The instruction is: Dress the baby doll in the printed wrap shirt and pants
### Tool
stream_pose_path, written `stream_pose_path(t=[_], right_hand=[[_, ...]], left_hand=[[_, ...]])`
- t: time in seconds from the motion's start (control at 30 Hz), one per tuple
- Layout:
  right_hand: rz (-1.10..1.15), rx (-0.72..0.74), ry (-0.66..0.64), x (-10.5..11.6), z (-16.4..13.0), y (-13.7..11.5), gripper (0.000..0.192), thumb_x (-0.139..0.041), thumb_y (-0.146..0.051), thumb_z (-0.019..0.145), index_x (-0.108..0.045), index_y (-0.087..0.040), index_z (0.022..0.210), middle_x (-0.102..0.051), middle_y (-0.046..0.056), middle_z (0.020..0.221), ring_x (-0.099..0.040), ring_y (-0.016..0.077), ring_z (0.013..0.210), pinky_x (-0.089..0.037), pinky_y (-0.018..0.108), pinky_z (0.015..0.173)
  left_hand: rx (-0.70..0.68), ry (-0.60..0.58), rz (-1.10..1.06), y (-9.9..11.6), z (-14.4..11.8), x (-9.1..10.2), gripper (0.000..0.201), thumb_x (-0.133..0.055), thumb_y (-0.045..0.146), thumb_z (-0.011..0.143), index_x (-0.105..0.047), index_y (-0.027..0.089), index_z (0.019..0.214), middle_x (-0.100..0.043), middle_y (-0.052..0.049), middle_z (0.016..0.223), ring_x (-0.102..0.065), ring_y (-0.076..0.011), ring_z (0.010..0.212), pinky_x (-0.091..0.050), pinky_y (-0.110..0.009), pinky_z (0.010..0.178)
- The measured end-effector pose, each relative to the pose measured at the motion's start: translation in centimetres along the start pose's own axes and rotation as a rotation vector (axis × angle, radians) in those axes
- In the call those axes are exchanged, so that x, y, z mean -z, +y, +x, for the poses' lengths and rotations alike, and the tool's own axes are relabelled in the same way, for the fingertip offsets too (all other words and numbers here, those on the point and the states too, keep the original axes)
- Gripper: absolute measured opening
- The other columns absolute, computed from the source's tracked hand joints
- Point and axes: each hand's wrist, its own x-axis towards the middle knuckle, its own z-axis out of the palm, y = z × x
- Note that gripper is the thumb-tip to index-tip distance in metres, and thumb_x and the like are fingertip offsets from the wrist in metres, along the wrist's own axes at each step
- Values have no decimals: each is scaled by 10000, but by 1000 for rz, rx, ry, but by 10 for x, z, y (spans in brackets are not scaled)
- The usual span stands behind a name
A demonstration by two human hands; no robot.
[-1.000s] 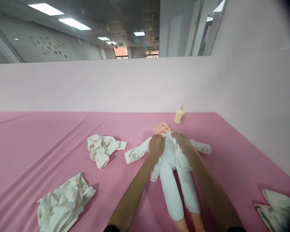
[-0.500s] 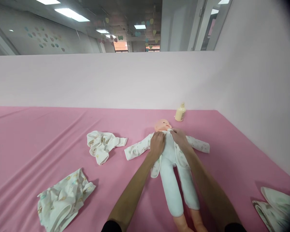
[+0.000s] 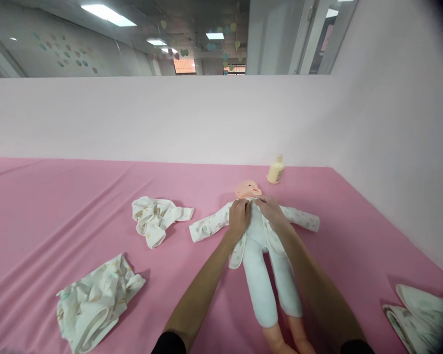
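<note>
A baby doll point(image 3: 248, 189) lies on its back with its head toward the wall and its bare feet toward me. Its body and legs are white cloth. A white patterned baby jacket point(image 3: 211, 225) is on it, sleeves spread to both sides and the front parted. My left hand point(image 3: 239, 215) is closed on the jacket's front edge near the doll's neck. Close beside it, my right hand point(image 3: 270, 210) pinches the opposite edge at the collar. The fingertips of both hands are partly hidden.
A pink sheet point(image 3: 77, 206) covers the surface. Left of the doll lie a crumpled baby top point(image 3: 158, 219) and a folded patterned garment point(image 3: 99, 302). A pale yellow pump bottle point(image 3: 275, 170) stands beyond the doll's head. Folded cloth point(image 3: 421, 314) lies at the lower right.
My right hand has shifted slightly left, toward my left hand at the doll's neck. The whole view has tilted a little; the other things have stayed in place.
</note>
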Motion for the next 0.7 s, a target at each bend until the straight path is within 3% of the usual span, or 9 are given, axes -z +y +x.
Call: stream_pose_path(t=[0.1, 0.23, 0.47, 0.7], right_hand=[[39, -9, -31, -1, -1, -3, 264, -512, -304, 767, -737, -200, 859, -726, 37, 948, -630, 215, 958, -475, 328, 909], [-12, 3, 3, -2, -3, -4, 255, -511, -305, 768, -733, -205, 844, -720, 34, 983, -617, 223, 1032, -461, 335, 934], [-33, -46, 67, 1, -1, -1, 213, -547, -353, 762, -669, -180, 739, -676, 19, 767, -610, 202, 835, -468, 302, 792], [-27, -51, 74, 1, 0, 1, 215, -545, -356, 760, -647, -175, 705, -658, 19, 742, -595, 186, 785, -456, 282, 745]], left_hand=[[6, 9, -20, 0, 0, 0, 200, -455, 197, 962, -588, 169, 816, -675, -54, 852, -574, -191, 807, -378, -305, 729], [23, 10, -29, 0, 1, 0, 218, -465, 215, 960, -587, 172, 784, -669, -52, 825, -566, -186, 786, -364, -299, 713], [24, 4, -32, 1, 1, -1, 230, -471, 243, 964, -577, 169, 774, -651, -47, 795, -544, -182, 772, -347, -291, 700], [21, 4, -48, 1, 1, 0, 211, -485, 227, 953, -576, 168, 772, -652, -47, 794, -540, -181, 768, -348, -291, 703]])
